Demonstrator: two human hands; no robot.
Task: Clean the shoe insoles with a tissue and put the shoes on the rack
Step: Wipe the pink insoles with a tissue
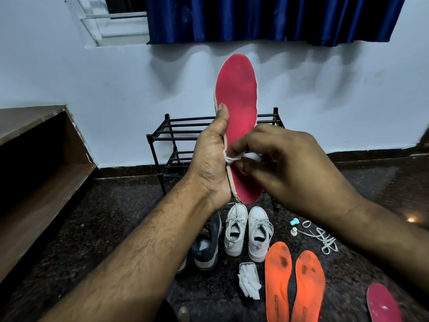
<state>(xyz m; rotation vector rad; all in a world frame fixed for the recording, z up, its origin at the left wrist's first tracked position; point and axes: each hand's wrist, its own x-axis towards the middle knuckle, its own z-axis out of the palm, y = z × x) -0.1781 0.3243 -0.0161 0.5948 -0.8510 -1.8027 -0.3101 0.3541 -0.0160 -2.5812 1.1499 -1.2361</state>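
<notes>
My left hand (212,159) holds a red insole (236,89) upright by its left edge, toe end up. My right hand (294,168) presses a small white tissue (241,157) against the insole's lower middle. Behind them stands a black shoe rack (176,131), nothing visible on its bars. On the dark floor below stand a pair of white sneakers (247,231) and a dark sneaker (206,242) to their left. Two orange insoles (292,284) with dark stains lie at the front right. A second red insole (383,303) lies at the bottom right corner.
A pack of white tissues (249,278) lies in front of the white sneakers. Loose white laces (325,238) and two small caps (294,226) lie to the right. A wooden shelf unit (39,163) fills the left side. Blue curtain (267,17) hangs above the white wall.
</notes>
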